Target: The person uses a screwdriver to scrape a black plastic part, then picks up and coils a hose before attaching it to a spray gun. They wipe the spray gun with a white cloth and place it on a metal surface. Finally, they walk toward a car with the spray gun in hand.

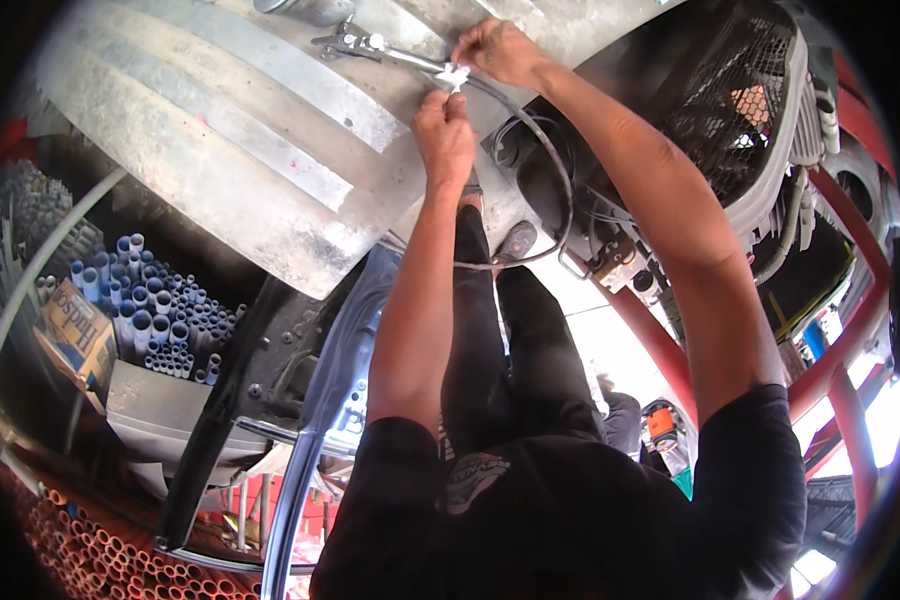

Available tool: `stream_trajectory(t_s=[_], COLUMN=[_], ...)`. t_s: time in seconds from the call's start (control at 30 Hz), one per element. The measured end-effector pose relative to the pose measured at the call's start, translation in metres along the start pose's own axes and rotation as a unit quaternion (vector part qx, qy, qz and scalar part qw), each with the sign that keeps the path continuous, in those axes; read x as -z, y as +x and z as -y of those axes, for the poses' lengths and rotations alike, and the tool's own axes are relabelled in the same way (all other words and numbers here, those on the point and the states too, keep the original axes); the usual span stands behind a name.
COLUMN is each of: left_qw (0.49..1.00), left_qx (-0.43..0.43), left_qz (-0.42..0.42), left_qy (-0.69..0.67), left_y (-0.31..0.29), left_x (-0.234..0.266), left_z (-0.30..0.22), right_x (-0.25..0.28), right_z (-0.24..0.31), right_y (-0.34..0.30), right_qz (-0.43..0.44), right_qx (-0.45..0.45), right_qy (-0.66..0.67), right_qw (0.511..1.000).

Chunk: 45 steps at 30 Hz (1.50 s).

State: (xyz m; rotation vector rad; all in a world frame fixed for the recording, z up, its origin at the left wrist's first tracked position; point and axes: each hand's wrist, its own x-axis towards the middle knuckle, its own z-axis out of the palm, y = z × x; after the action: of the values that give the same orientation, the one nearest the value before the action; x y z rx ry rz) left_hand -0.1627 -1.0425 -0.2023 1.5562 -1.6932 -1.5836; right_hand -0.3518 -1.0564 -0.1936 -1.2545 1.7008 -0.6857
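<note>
My left hand point(443, 140) is closed, its thumb and finger pinching the lower end of a small white piece point(454, 76); whether that is cloth, tape or plastic I cannot tell. The white piece lies against the end of a slim metal tool point(410, 57) with pale round knobs at its far end. Just above and to the right, my right hand point(502, 52) has its fingers bent together near the white piece; what they hold, if anything, is hidden. A dark hose point(560, 165) runs from beside the white piece and loops down to the right.
Beneath my hands spreads a worn, ribbed metal panel point(260, 110). A large dark mesh-fronted part point(715, 110) stands at right, beside red metal bars point(835, 370). At left are bundled blue-grey pipes point(155, 305), a cardboard box point(75, 330) and orange pipes point(110, 550).
</note>
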Motion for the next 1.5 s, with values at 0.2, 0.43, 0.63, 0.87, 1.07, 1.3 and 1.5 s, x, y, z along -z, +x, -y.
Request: stream_trajectory(t_s=[0.2,0.43,0.63,0.87,1.07,1.3,1.5], left_qw=[0.997,0.986,0.969,0.970,0.973,0.982,0.918], left_qx=[0.057,0.102,0.178,0.194,0.172,-0.019,0.328], left_qz=[0.046,0.054,0.137,0.131,0.071,0.092,0.151], left_qy=[-0.030,-0.122,-0.102,0.064,0.135,0.167,-0.162], left_y=[-0.031,-0.074,-0.165,-0.286,-0.314,-0.390,-0.436], left_x=[0.019,0.038,0.072,0.149,0.187,0.165,0.114], left_z=[-0.013,0.013,0.035,0.123,0.127,0.128,0.046], right_x=[0.003,-0.034,-0.070,-0.040,0.076,0.186,0.127], right_z=[-0.068,0.013,0.061,0.057,0.271,0.414,0.403], right_y=[0.043,0.044,0.083,0.063,-0.059,-0.225,-0.392], right_qz=[-0.056,-0.052,-0.002,-0.126,-0.261,-0.012,-0.459], right_qx=[0.193,0.075,-0.018,0.185,0.106,0.043,0.268], right_qy=[-0.034,0.020,0.163,0.075,0.019,0.094,-0.082], right_qw=[0.979,0.996,0.986,0.972,0.959,0.995,0.843])
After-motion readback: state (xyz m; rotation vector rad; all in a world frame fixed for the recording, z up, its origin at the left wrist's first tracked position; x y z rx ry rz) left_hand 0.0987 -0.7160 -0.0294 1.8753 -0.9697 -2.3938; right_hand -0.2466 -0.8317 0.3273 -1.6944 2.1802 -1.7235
